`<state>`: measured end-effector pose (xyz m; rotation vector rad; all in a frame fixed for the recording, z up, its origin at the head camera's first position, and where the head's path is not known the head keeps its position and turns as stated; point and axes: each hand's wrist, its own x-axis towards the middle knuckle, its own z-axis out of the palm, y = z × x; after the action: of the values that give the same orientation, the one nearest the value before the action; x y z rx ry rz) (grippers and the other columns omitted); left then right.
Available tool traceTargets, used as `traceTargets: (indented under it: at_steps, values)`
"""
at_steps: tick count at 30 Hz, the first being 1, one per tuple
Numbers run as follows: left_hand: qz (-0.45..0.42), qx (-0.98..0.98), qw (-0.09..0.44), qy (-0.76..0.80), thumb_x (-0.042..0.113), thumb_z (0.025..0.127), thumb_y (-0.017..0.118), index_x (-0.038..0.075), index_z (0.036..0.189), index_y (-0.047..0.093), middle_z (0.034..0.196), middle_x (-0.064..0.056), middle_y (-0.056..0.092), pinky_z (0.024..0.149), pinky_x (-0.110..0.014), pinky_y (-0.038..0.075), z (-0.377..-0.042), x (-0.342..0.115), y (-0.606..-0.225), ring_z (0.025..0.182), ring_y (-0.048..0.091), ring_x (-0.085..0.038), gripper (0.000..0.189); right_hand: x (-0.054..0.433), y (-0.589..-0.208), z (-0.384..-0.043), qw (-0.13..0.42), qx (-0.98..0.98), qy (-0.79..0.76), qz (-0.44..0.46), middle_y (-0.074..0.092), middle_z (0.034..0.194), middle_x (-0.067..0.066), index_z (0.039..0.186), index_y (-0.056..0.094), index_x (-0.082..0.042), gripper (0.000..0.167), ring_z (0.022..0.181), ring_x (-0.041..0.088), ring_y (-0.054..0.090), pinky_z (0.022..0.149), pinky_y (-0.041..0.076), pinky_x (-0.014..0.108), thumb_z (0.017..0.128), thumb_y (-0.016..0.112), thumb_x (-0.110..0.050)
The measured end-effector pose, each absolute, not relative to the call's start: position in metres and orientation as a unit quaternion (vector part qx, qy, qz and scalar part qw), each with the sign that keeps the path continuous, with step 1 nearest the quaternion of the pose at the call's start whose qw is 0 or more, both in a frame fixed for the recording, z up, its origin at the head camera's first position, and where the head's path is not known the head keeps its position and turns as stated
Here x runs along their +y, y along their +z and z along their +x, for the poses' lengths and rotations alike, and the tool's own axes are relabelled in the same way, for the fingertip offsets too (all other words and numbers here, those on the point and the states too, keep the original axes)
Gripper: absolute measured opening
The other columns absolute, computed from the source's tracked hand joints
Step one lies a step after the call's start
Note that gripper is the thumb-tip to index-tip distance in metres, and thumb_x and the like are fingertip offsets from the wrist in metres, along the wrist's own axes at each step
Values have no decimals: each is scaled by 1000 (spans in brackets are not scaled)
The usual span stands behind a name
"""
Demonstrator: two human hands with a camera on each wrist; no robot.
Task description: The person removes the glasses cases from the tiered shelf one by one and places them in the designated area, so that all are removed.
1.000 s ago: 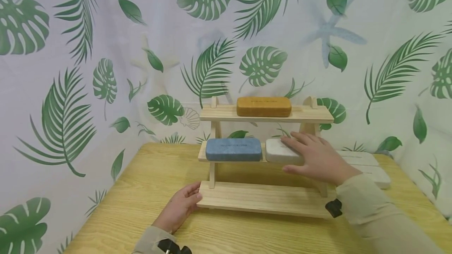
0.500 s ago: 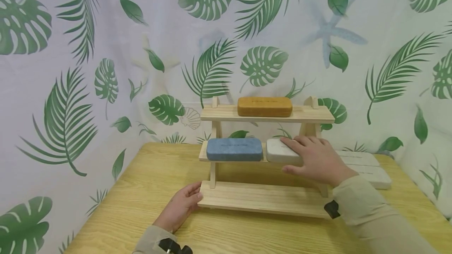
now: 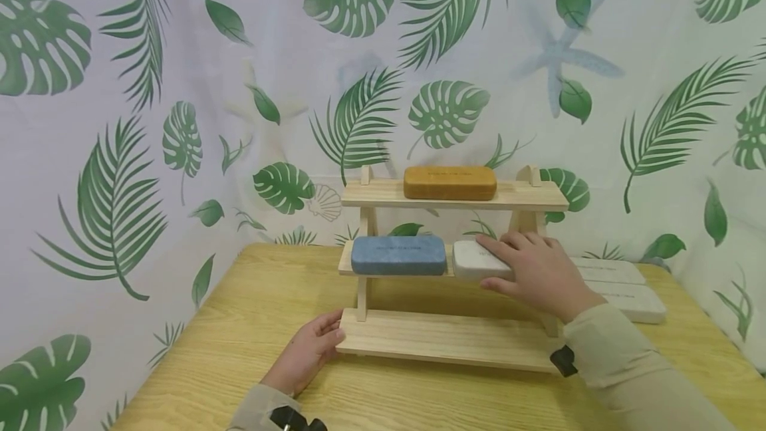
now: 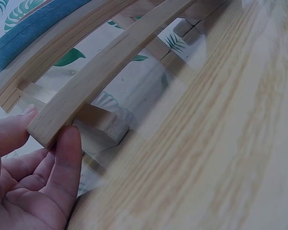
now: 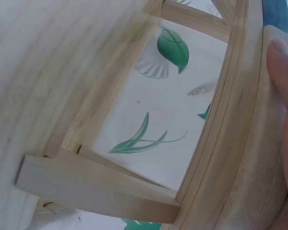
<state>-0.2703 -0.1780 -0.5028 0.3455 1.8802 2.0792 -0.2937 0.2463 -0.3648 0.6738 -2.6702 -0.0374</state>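
Observation:
A three-tier wooden display rack [image 3: 443, 338] stands on the table. My left hand [image 3: 306, 351] pinches the left end of its bottom shelf; in the left wrist view the thumb [image 4: 12, 132] lies on one face and a finger on the other. On the middle shelf, my right hand [image 3: 535, 271] grips a white glasses case [image 3: 473, 259], thumb at its front and fingers over the top. The hand hides the case's right part. Left of it, close by, lies a blue glasses case [image 3: 397, 255]. An orange glasses case [image 3: 450, 183] sits on the top shelf.
Pale glasses cases [image 3: 628, 301] lie on the wooden table [image 3: 239, 311] to the right, behind my right forearm. A leaf-print cloth [image 3: 359, 45] hangs behind and at the sides.
The fingers of my right hand have drawn in over the white glasses case. My left hand keeps its hold on the bottom shelf, and the cases stay where they were.

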Motion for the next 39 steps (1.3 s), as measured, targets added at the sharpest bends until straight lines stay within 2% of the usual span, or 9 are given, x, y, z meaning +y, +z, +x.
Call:
traceTargets:
  at_steps: [5, 12, 26, 32, 39]
  values:
    - [118, 657, 156, 728, 22, 106, 57, -7, 156, 24, 147, -25, 45, 99, -35, 50, -271, -178, -502, 125, 55, -28, 67, 248, -364, -291, 207, -946, -15, 250, 62, 120, 8, 152, 50, -28, 80, 105, 34, 57, 83, 46, 59, 87, 59, -74]
    - [114, 657, 158, 728, 22, 106, 57, -6, 157, 24, 147, -24, 44, 100, -35, 49, -272, -180, -503, 126, 54, -28, 67, 255, -363, -283, 219, -940, -25, 262, 62, 114, 6, 152, 51, -30, 81, 101, 30, 59, 78, 47, 54, 85, 58, -77]
    - [118, 658, 157, 727, 21, 106, 57, -8, 156, 25, 146, -25, 46, 98, -35, 51, -272, -179, -501, 124, 55, -28, 66, 282, -354, -263, 210, -942, -7, 262, 63, 125, 7, 149, 53, -27, 79, 112, 36, 57, 86, 44, 59, 84, 68, -70]
    - [116, 659, 159, 726, 21, 106, 56, -8, 156, 25, 144, -23, 48, 97, -34, 51, -272, -177, -502, 122, 56, -26, 65, 305, -356, -254, 225, -935, -5, 273, 64, 124, 9, 147, 56, -24, 80, 107, 37, 59, 84, 47, 60, 82, 72, -68]
    - [118, 653, 160, 730, 21, 107, 56, -9, 156, 23, 147, -25, 45, 98, -34, 50, -271, -177, -505, 125, 55, -27, 66, 335, -362, -245, 254, -928, 26, 272, 65, 120, 8, 147, 56, -27, 83, 101, 35, 61, 79, 50, 57, 75, 84, -57]
